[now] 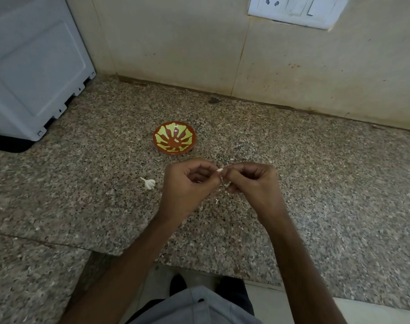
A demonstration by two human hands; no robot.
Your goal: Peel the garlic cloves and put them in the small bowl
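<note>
Currently both hands are raised just above the speckled grey granite countertop [105,206], meeting in the middle. The left hand [190,183] and right hand [250,181] each have fingers curled in and pinch the same small white garlic clove [219,170]. Only its pale tip shows between the fingertips; the rest is hidden. How much skin is off, cannot tell.

The small round red bowl with yellow-green leaf pattern [174,139] sits on the counter just beyond the hands, looks empty. A white partial garlic bulb with stem [149,183] lies on the counter near the left hand, apart from it. A tiny white peel scrap [217,201] lies below the hands.

Handling, judged: the clove is very light, firm but bruisable, with thin, dry, papery skin that tears easily. Once bare it is probably slick and slightly sticky, easy to drop. Best hold looks like a fingertip pinch on the clove's sides with one hand, while the other hand's nail lifts the skin from the pointed tip. Squeezing hard could shoot it out.
</note>
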